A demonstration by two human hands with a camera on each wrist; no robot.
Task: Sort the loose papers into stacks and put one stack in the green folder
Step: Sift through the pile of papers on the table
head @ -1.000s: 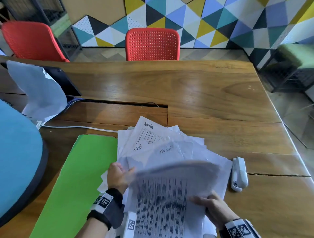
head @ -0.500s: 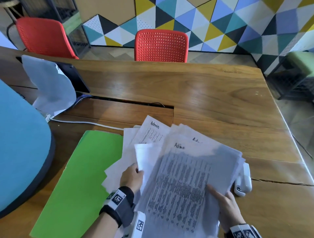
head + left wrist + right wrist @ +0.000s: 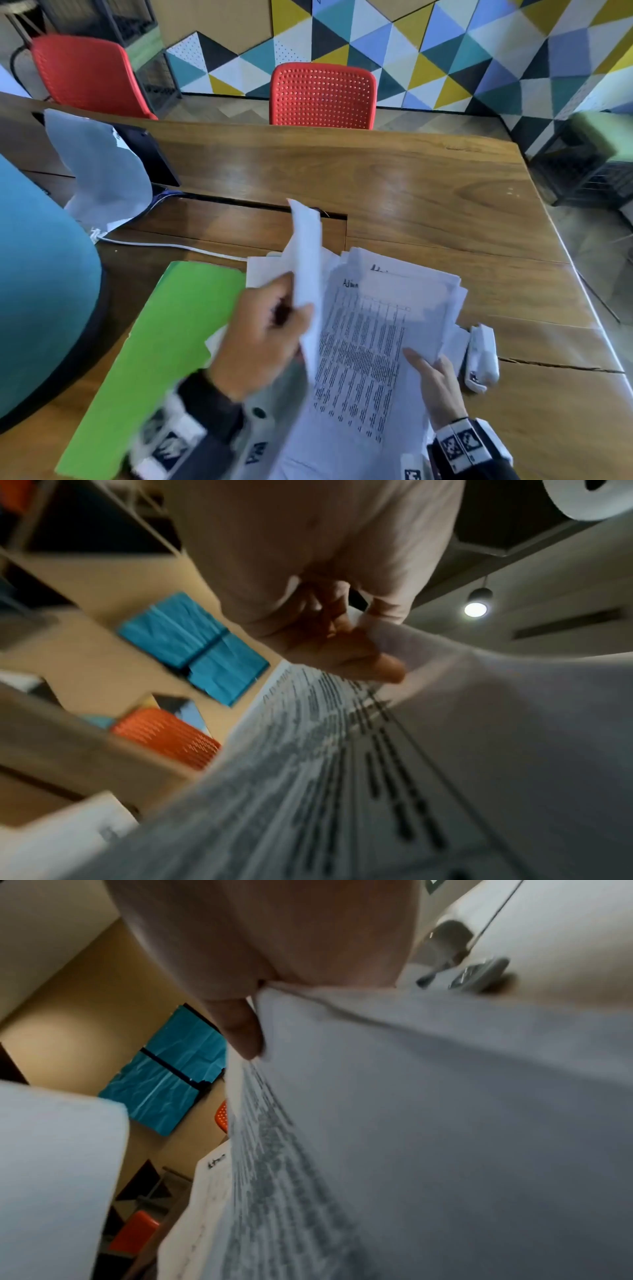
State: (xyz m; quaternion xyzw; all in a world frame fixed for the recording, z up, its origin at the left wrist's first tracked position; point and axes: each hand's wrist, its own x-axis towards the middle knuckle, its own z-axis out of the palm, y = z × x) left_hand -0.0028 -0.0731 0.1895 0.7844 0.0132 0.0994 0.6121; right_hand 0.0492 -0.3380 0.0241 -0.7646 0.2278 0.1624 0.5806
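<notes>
White printed sheets make up the loose papers (image 3: 383, 329), a ragged pile on the wooden table (image 3: 428, 192) just right of the green folder (image 3: 154, 359). The pile's long axis runs from the near edge away toward the far right, with the dense columns of text on the top page following the same line; a handwritten heading at its far end is too blurred to read fully. One lifted sheet (image 3: 306, 274) stands almost on edge above the pile, its free corner pointing up and away. The left hand (image 3: 260, 339) pinches this sheet between thumb and fingers; it is motion-blurred in the head view. The right hand (image 3: 436, 383) lies at the pile's near right edge, with a finger on top and paper pressed against the palm in the wrist view; its other fingers are hidden under the sheets, so I cannot tell whether it truly grips.

Matte and flat, the folder lies closed, its long axis slanting from near left to far right, with its right edge tucked under the papers. A white stapler (image 3: 481, 359) sits just right of the pile, partly covered by a page corner. Beyond the table stand two red perforated plastic chairs (image 3: 322, 97) before a wall of coloured triangles (image 3: 445, 51).
</notes>
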